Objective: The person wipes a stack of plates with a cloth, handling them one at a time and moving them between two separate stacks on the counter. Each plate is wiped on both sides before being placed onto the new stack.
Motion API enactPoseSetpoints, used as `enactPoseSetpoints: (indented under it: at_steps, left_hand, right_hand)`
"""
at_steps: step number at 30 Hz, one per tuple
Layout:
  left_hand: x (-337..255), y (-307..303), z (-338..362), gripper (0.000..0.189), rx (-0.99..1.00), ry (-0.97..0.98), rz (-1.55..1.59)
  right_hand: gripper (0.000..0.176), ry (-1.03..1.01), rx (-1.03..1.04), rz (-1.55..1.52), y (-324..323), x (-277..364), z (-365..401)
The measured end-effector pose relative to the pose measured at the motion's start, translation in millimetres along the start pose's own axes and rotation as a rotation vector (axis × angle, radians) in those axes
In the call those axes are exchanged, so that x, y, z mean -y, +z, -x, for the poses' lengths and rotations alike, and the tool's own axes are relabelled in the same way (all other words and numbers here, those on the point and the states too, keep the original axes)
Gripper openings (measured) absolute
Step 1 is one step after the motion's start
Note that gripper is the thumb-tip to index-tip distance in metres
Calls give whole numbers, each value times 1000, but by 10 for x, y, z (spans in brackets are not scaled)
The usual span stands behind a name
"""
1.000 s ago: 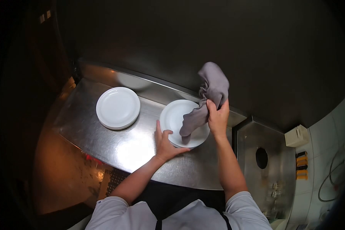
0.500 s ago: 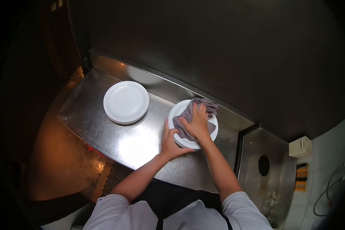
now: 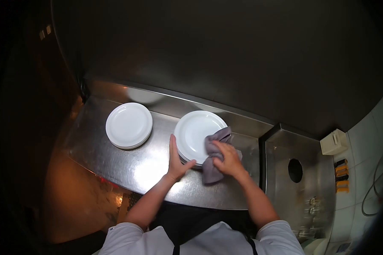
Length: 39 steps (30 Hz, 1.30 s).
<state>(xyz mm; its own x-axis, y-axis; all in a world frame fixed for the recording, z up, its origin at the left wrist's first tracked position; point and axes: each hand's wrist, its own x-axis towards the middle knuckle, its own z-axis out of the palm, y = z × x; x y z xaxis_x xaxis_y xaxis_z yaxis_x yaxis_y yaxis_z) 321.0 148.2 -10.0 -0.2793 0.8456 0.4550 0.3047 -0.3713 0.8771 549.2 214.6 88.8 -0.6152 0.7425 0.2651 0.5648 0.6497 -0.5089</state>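
A stack of white plates [image 3: 194,134] lies on the steel counter in front of me. My left hand [image 3: 178,162] rests against its lower left rim, fingers stretched along the side and thumb spread out toward the near edge. A grey-purple cloth [image 3: 212,171] is bunched in my right hand [image 3: 229,160], at the right rim of the top plate. Part of the cloth hangs over the rim onto the counter. Further left sits a second stack of white plates [image 3: 129,126], which neither hand touches.
The steel counter [image 3: 98,157] has a raised back edge along a dark wall. To the right, a steel unit [image 3: 281,199] has a dark round hole, with glasses [image 3: 314,205] at its near end. A white box [image 3: 333,142] and yellow-and-black handled items [image 3: 341,175] are by the tiled wall.
My right hand has moved the cloth from the plate's middle to its right rim, baring most of the plate. My left fingers have straightened at the rim. The view has shifted slightly.
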Motion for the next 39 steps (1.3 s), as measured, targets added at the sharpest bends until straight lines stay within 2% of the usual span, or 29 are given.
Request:
enactPoseSetpoints:
  at_steps: [1,3,4,7,8,10,12,13,16,19,21,22,25,26,29,32,33,34,37,38,39]
  left_hand:
    - [86,-5,-4,117,-1,-87,104]
    - [34,-43,-192,107,1,-265,302]
    - [115,-13,-360,87,-80,-259,72]
    - [200,-81,-970,66,74,-546,-114]
    - [159,-81,-1035,63,109,-529,-212]
    - [66,-73,-1160,56,171,-487,-407]
    - [73,-74,-1214,52,180,-446,-440]
    - [79,-67,-1182,50,193,-430,-459]
    - [48,23,-1140,46,32,-231,-597]
    - [99,119,-1179,43,-58,-3,-555]
    - [-231,146,-1142,41,-43,-76,-432]
    - [-365,175,-1161,41,-37,-105,-364]
    - [-395,277,-1139,46,-221,-191,-435]
    - [-351,306,-1176,51,-302,-181,-384]
    - [-640,293,-1311,57,-458,-222,-107]
    - [-656,288,-1260,59,-345,-273,-16]
    - [-493,359,-1198,59,-296,-307,257]
    - [-212,498,-1085,59,-237,-345,525]
    - [-385,826,-753,56,-128,-276,952]
    - [-421,876,-659,56,-61,-281,1085]
    - [-467,864,-610,55,42,-306,1234]
  right_hand:
    - [64,27,-69,57,-17,-135,-13]
    - [65,135,-249,-21,31,-360,-134]
    - [65,190,-341,-62,81,-449,-171]
    - [80,492,-484,-226,279,-682,-277]
    - [102,594,-350,-103,299,-608,-268]
    - [109,652,-315,-151,304,-447,-221]
    - [114,700,-335,-211,321,-434,-213]
    - [113,691,-360,-226,335,-443,-191]
    - [107,640,-472,-285,362,-531,-206]
    - [99,588,-599,-398,324,-578,-203]
    - [93,605,-657,-493,137,-487,-202]
    - [80,490,-798,-539,152,-507,-203]
    - [69,332,-817,-632,-222,-75,-120]
    - [66,299,-802,-621,-340,127,-72]
    - [73,206,-690,-715,-454,642,167]
    - [85,-82,-435,-803,-443,1057,325]
    - [89,-184,-358,-865,-480,1218,287]
    - [86,-209,-364,-778,-585,1297,221]
    - [75,-20,-237,-1166,-623,1257,-171]
    - [66,79,-245,-1238,-486,1162,-271]
    - [65,73,-273,-1109,-402,1118,-288]
